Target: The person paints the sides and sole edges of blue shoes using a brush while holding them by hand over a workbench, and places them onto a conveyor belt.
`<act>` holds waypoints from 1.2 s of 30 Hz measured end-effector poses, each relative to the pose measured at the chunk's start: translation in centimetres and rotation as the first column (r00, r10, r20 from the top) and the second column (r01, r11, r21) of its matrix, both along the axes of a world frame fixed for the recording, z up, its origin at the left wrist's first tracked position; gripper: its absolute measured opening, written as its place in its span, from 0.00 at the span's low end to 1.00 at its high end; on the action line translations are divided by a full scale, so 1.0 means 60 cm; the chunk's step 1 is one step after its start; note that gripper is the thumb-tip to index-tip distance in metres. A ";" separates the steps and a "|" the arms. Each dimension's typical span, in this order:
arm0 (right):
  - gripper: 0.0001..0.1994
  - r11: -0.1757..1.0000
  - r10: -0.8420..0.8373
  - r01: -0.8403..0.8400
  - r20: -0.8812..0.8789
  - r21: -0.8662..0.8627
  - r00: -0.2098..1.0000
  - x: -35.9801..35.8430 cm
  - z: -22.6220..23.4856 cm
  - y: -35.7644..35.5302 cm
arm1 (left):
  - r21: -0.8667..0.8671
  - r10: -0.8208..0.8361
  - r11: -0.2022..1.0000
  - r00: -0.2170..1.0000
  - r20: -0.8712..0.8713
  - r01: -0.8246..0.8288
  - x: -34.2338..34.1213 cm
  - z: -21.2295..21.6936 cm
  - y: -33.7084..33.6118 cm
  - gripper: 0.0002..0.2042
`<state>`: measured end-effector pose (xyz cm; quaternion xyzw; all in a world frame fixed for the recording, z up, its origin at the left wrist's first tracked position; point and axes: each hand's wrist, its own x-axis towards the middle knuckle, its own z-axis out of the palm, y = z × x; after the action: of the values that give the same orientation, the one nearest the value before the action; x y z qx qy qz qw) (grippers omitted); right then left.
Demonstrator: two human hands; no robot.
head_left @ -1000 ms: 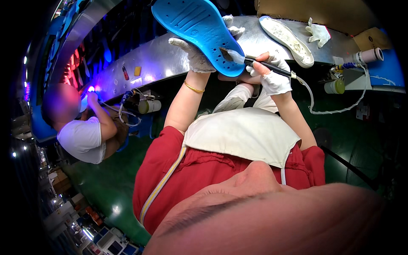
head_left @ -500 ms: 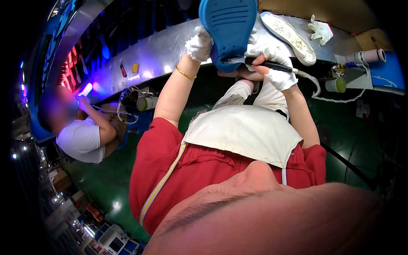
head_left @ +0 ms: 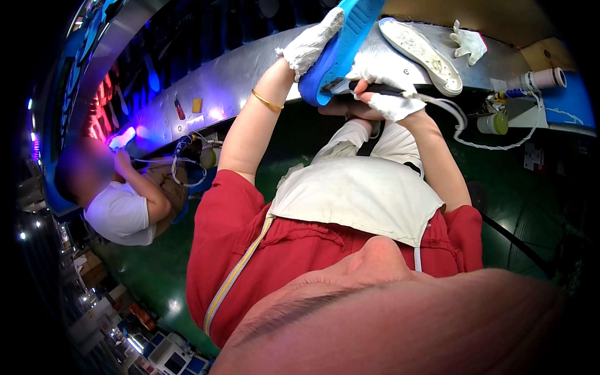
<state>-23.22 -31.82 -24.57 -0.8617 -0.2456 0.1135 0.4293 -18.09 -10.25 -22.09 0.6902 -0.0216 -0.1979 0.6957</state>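
Observation:
A blue shoe sole is held tilted on edge above the near side of the metal bench, its upper end cut off by the frame. My left hand, in a white glove, is closed round the sole's left side. In my partly gloved right hand is a black-handled brush with a pale tube trailing off its rear end. Its bristle tip meets the lower end of the sole. The fingers of my left hand on the sole's far face are hidden.
A white sole and a loose white glove lie on the bench to the right. A yellow block lies further left. Tubes hang at the right by a green-capped container. A co-worker sits at the left.
The blue sole has turned from showing its underside broadly to a steeper tilt. My left hand has moved up and right with it; the brush stays at the lower end.

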 end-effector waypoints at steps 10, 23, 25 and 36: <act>0.05 0.895 -0.012 0.098 -0.196 0.435 0.980 0.022 -0.008 -0.008 | 0.126 -0.019 0.992 1.000 -0.016 0.020 0.006 0.010 -0.003 0.45; 0.05 0.829 0.208 -0.120 -0.102 0.546 0.973 0.038 0.031 -0.044 | -0.038 0.160 0.987 0.984 0.077 -0.157 -0.024 0.031 0.014 0.44; 0.05 0.833 0.058 -0.024 -0.045 0.552 0.997 0.030 0.035 -0.052 | -0.398 0.151 0.917 0.945 0.291 -0.023 -0.027 0.029 0.038 0.42; 0.08 0.629 -0.099 0.268 -0.266 0.730 0.959 -0.012 -0.018 -0.025 | -0.853 -0.051 0.467 0.956 -0.288 -0.232 -0.119 -0.118 0.003 0.25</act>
<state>-23.93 -33.35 -25.66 -0.6067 -0.1365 0.0421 0.7820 -25.25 -10.08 -29.20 0.2001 0.0129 -0.2138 0.9561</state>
